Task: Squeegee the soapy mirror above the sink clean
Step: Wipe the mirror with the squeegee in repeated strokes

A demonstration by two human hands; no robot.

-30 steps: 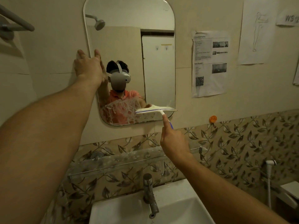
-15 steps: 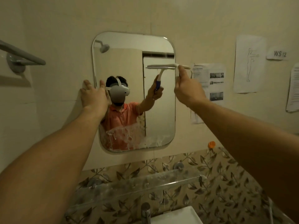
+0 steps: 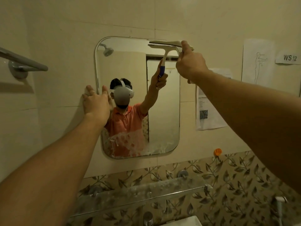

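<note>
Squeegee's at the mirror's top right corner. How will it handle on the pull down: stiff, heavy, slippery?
The squeegee is probably light: the right hand holds it up alone. Its plastic head looks stiff; only the blade edge should flex. With foam low on the mirror, the handle may be slippery.

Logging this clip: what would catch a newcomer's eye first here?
The right hand holds a squeegee at the top right corner of the mirror. The left hand presses flat on its left edge. Foam clings along its bottom.
</note>
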